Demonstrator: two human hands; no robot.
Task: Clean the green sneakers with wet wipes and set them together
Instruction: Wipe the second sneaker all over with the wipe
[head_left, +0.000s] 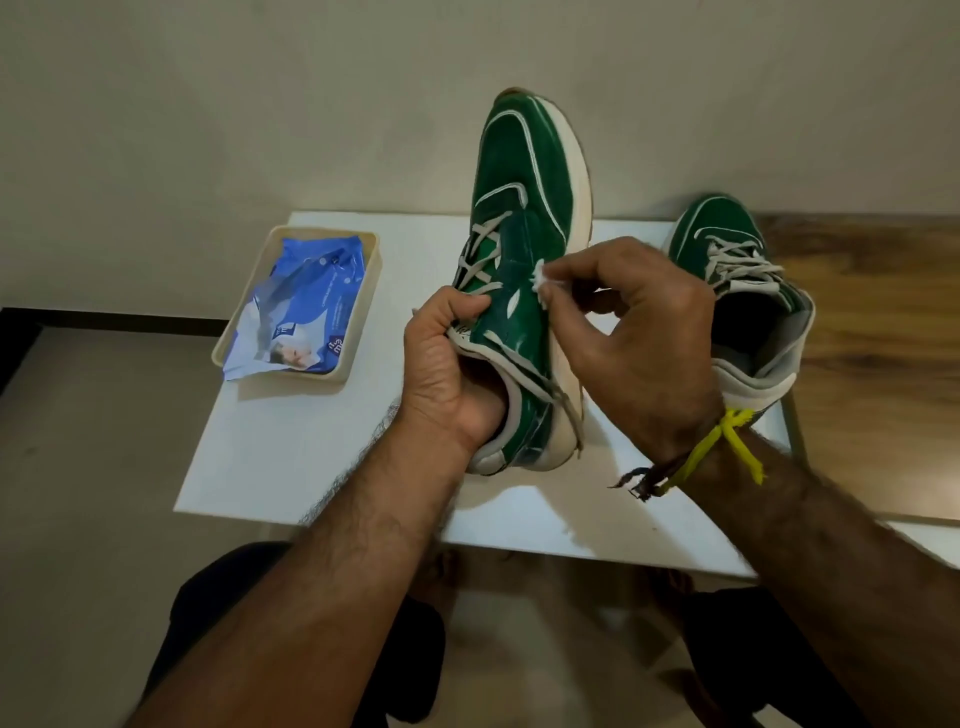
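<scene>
Green sneaker is held above the white table, toe away: left hand grips its collar, right hand pinches a wipe against its side. Second sneaker rests on the table at right; wipes pack lies in a tray at left.

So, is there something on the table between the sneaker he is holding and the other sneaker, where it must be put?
Nothing visible lies on the white table between them. The held sneaker is in the left hand; only the right hand, pinching the wet wipe, crosses the gap toward the second sneaker. The wipes pack sits off left.
</scene>
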